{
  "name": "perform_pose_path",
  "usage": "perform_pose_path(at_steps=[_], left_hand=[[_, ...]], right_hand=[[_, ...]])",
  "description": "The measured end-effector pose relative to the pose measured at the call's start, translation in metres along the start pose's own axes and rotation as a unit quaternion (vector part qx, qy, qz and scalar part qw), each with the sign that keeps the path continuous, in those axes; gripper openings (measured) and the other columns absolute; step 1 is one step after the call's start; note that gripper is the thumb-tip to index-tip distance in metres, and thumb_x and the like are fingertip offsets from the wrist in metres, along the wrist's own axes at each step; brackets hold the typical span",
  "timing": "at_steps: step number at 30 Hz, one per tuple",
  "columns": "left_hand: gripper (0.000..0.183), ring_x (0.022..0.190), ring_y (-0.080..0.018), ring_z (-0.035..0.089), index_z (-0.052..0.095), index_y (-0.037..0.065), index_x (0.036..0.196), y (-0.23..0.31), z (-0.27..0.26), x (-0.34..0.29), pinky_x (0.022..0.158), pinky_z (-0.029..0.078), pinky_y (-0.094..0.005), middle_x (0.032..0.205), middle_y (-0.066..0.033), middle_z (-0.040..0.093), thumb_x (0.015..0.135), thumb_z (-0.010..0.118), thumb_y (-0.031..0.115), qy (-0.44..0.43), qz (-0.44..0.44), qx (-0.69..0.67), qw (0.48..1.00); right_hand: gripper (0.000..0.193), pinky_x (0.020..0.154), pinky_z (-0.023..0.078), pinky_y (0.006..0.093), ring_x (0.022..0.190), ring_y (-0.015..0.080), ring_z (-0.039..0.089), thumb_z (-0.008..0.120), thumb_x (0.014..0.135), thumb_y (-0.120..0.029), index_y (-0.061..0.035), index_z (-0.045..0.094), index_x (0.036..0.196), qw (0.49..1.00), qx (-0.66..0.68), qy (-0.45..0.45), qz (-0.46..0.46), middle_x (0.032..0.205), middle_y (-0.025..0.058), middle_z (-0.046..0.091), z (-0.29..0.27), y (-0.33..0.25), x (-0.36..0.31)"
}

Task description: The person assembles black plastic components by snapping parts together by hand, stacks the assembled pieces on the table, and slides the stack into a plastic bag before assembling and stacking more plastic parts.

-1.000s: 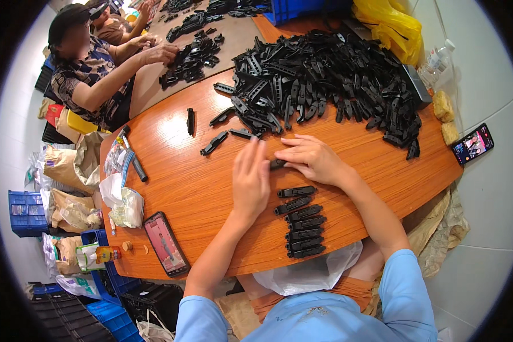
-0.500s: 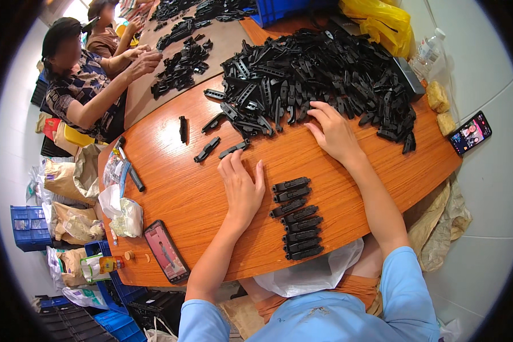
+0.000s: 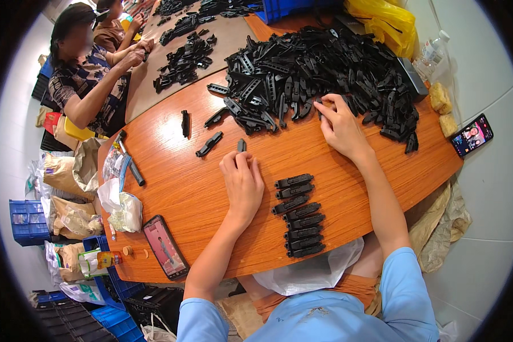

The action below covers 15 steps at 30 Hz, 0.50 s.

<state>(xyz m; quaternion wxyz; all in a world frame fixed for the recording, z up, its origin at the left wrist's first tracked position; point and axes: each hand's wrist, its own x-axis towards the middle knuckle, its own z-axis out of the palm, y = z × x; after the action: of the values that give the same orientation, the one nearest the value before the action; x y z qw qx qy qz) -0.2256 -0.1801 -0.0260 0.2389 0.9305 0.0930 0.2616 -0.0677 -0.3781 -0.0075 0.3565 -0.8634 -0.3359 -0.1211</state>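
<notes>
Left hand (image 3: 243, 187): black part (image 3: 241, 145) pinched by fingertips.
Right hand (image 3: 346, 132): dark part (image 3: 318, 108) apparently pinched beside heap (image 3: 330, 71).
Lined up: short column of parts (image 3: 303, 222) laid on worktop (image 3: 179, 182).
Left loose: most parts, heaped and unaligned.

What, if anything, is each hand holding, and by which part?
Left hand: a narrow black plastic part, by its near end. Right hand: reaching a second black plastic part; whether gripped, unclear.

A glossy wood-grain table (image 3: 182, 188), streaked with bright glare, adjoins a brown-topped work surface (image 3: 233, 40) in a room with pale walls (image 3: 484, 68); paper sacks (image 3: 68, 174) and blue plastic crates (image 3: 28, 222) crowd the left side.
</notes>
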Motion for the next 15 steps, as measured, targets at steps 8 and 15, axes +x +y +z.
perform_pose_path(at_steps=[8,15], left_hand=[[0.021,0.089,-0.0322,0.053,0.054,-0.003,0.100,-0.002,-0.001,0.000,0.075,0.048,-0.0374,0.107,-0.0176,0.049,0.083,0.065,-0.003,0.008,0.003,-0.154,0.988],[0.030,0.088,-0.0276,0.059,0.061,0.001,0.109,0.001,-0.009,0.003,0.070,0.050,-0.0349,0.096,-0.0109,0.062,0.081,0.070,0.001,-0.055,0.002,-0.119,0.991]], right_hand=[[0.017,0.081,0.049,0.0407,0.089,0.0334,0.060,0.064,0.083,-0.003,0.0035,0.058,0.097,0.999,-0.017,0.003,0.029,0.101,0.0153,0.059,-0.001,-0.001,-0.001],[0.028,0.083,0.050,0.0372,0.095,0.0317,0.062,0.062,0.083,0.003,-0.0014,0.064,0.111,0.991,0.124,0.015,-0.057,0.102,0.0159,0.066,0.009,-0.016,-0.002]])
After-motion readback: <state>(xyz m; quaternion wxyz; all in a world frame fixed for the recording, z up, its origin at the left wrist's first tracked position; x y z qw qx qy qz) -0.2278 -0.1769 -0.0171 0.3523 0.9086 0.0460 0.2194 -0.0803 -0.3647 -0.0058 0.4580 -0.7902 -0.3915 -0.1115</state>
